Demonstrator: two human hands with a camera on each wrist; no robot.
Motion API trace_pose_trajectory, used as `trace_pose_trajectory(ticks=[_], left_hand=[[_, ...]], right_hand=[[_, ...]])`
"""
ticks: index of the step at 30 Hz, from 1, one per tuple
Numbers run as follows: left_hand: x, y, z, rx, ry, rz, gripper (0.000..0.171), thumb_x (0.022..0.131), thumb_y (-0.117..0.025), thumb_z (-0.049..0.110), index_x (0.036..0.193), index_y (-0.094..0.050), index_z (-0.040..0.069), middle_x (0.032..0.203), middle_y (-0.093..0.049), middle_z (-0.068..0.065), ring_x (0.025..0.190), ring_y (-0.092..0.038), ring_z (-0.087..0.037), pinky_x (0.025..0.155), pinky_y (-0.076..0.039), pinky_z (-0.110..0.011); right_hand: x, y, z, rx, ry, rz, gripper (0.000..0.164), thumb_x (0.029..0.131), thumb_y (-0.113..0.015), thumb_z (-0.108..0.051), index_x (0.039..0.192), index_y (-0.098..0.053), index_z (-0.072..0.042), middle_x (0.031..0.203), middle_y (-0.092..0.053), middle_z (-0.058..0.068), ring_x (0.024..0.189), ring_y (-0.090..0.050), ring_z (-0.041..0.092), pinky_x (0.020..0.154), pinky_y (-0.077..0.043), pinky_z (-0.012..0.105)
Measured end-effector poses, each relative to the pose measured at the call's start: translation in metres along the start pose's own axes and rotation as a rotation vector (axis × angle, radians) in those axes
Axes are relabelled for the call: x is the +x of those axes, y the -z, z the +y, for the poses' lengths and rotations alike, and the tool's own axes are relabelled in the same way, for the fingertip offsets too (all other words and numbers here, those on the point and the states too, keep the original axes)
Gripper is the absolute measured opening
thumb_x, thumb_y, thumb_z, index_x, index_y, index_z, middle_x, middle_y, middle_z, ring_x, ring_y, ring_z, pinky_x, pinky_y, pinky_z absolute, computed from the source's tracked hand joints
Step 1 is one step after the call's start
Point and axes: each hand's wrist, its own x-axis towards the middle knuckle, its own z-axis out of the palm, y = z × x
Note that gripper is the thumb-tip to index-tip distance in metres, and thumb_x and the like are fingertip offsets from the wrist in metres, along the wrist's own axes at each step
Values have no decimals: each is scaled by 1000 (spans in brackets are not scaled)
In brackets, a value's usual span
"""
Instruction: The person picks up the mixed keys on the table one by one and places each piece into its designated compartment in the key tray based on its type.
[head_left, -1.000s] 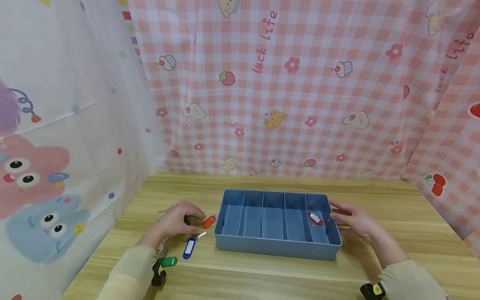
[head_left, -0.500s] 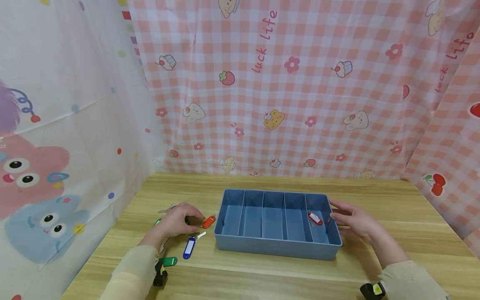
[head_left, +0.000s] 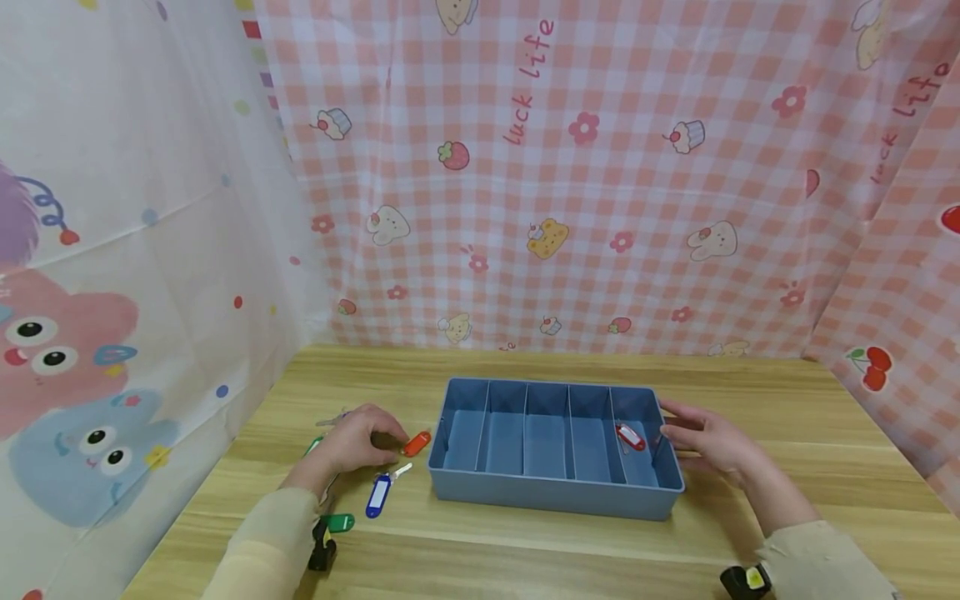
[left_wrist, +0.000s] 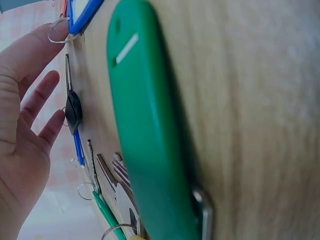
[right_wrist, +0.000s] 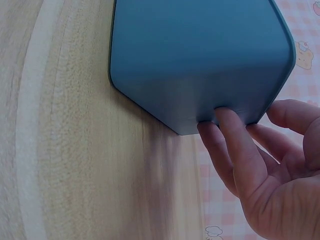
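At 9 o'clock from the 5-compartment blue tray (head_left: pixel 555 495), the left hand (head_left: pixel 356 442) is at an orange key tag (head_left: pixel 417 443), though I cannot tell whether its grip pinches it, while the right hand (head_left: pixel 709 443), grip loosely spread, touches the tray's 3 o'clock end.

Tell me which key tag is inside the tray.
The white-labelled red tag, in the rightmost compartment of the tray; the blue tag, orange tag and green tags are outside it.
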Motion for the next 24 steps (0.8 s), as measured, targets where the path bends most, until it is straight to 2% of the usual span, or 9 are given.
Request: trace_pose_trajectory(ticks=[8, 15, 24], left_hand=[[2, -1, 1, 24, 36, -1, 19, 76, -85, 6, 92, -79, 16, 94, -70, 11, 95, -57, -17, 87, -46, -43], [4, -3, 1, 5, 71, -13, 18, 77, -84, 7, 91, -79, 17, 92, -69, 14, 95, -56, -15, 87, -46, -42], [4, -5, -1, -10, 65, 1, 18, 77, -84, 6, 90, -80, 18, 90, -68, 15, 92, -56, -14, 86, -46, -40]], right_hand=[[-1, 0, -1, 1, 13, -3, 66, 102, -57, -15, 153, -20, 6, 145, -33, 39, 114, -59, 32, 88, -54, 46], [-1, -1, -1, 0, 24, -9, 66, 102, -56, -15, 153, -20, 6, 146, -33, 39, 114, -59, 32, 88, -54, 46], [-1, -1, -1, 10, 27, -18, 67, 102, -56, -15, 153, -19, 6, 146, -34, 39, 114, -59, 31, 88, -54, 44]])
